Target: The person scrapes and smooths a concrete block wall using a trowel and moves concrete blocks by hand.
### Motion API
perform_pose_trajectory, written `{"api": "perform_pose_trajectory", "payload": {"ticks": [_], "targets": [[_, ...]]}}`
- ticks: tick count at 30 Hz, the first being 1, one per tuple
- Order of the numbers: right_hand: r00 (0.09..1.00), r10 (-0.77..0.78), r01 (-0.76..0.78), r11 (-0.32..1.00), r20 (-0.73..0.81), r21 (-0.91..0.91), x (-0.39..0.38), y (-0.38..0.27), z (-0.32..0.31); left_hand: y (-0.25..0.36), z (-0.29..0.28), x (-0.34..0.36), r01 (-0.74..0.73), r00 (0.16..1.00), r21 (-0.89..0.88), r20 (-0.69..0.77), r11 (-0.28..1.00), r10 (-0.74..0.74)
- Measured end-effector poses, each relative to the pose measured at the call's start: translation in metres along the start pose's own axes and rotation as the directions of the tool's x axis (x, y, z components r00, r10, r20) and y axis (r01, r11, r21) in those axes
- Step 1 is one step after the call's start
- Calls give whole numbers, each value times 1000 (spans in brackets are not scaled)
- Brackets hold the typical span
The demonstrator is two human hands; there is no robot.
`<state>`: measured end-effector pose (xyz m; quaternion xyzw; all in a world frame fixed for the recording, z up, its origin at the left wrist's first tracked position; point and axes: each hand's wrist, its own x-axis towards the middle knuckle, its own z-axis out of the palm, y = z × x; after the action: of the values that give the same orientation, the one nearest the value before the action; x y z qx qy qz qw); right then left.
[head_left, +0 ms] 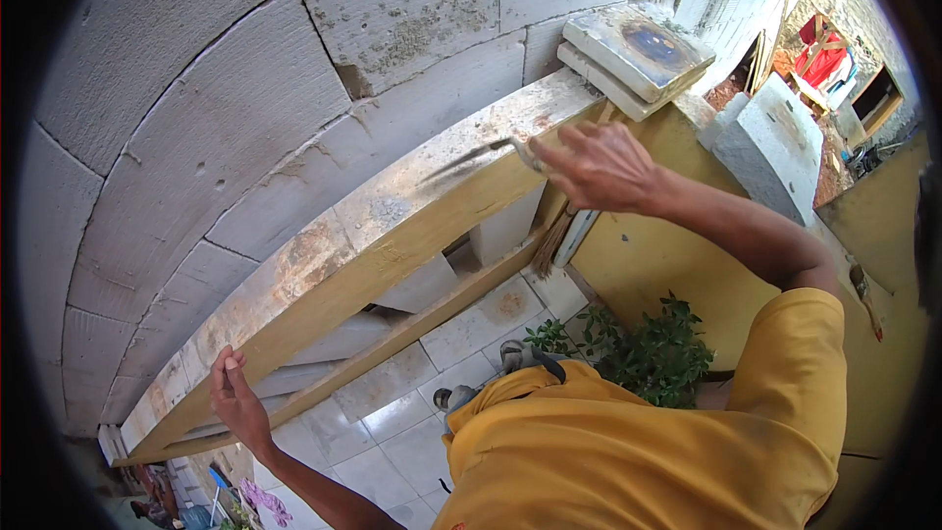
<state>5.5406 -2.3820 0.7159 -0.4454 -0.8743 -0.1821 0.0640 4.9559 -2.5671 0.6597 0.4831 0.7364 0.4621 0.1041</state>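
My right hand [599, 169] is closed around the handle of a trowel [471, 161]. Its thin, grey metal blade points left over the top of a long ledge [388, 198], seen nearly edge-on. Rough mortar stains and dusty patches mark the ledge's top, and its front face is yellow. Farther left, my left hand [238, 400] is at the ledge's front edge with its fingers loosely bent upward; I see nothing held in it. Whether it touches the ledge is hard to tell. Behind the ledge rises a wall of large, pale grey blocks [211, 147].
Two stacked slabs [638, 59] sit at the ledge's right end, the upper one dark-stained. Beyond them, a pale block [775, 142] rests on the yellow wall. Below are a broom [552, 247], a leafy plant [653, 348] and a white tiled floor [412, 451]. Clutter lies at lower left.
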Motion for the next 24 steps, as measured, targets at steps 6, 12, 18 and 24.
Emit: {"api": "perform_pose_trajectory", "payload": {"ticks": [6, 12, 18, 24], "targets": [[914, 392, -395, 919, -100, -8, -21, 13, 13, 8, 24, 23, -146, 983, -134, 87, 980, 159], [722, 680, -681, 731, 129, -43, -59, 28, 1, 18, 38, 48, -54, 995, -121, 80, 991, 64], [600, 788, -621, 566, -136, 543, -8, 12, -4, 16, 99, 81, -291, 957, -161, -56, 943, 286], [445, 857, -217, 384, -260, 897, 91, -14, -63, 12, 118, 84, -287, 944, -94, -193, 953, 266]]}}
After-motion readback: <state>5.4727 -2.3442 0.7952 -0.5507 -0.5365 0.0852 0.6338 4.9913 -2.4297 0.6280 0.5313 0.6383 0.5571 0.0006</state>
